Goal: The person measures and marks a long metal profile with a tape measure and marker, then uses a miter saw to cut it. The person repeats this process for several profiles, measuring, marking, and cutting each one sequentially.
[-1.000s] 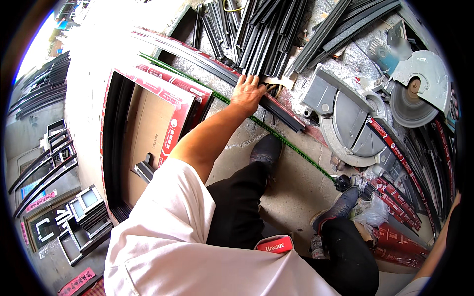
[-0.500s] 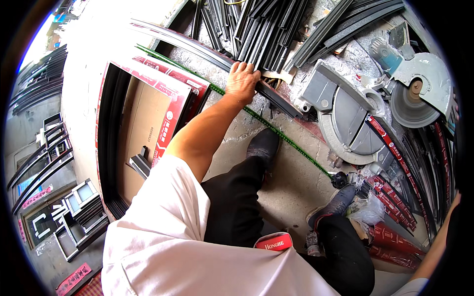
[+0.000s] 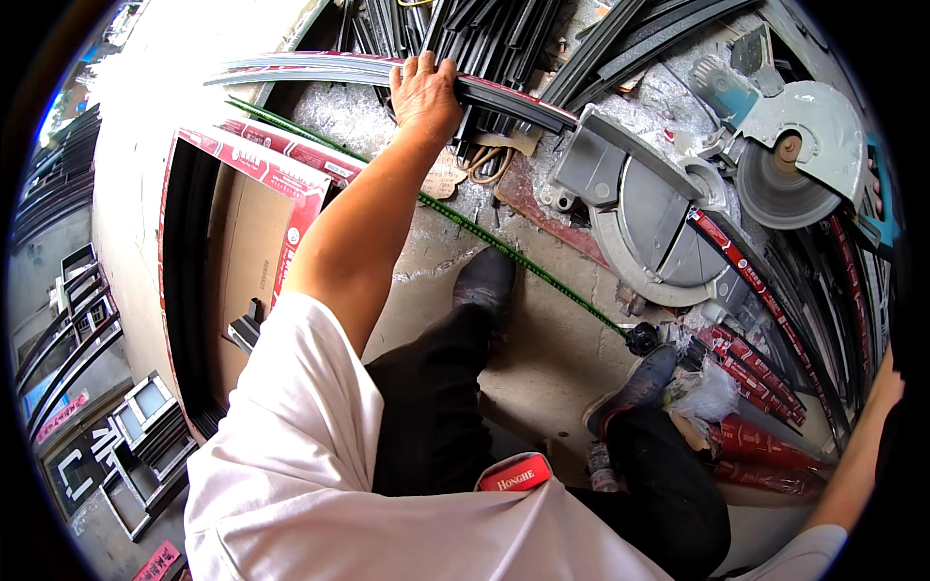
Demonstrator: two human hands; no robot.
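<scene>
My left hand is closed over a long dark metal profile, its fingers curled across the top. One end of the profile lies close to the grey fence of a miter saw, while its far end reaches off to the left. The saw's round blade is raised above the base on the right. At the right rim, a few fingers of my right hand show around the teal saw handle; the rest of that hand is lost in the dark edge.
Dark profile offcuts lie piled at the back. A green strip runs slantwise across the floor. Framed panels with red-and-white wrapping stand at left. Red-wrapped profiles and a clear plastic bag lie by my right foot.
My left hand has moved the profile farther from me; its end now lies by the back of the saw fence. A brown loop on the floor has come into sight.
</scene>
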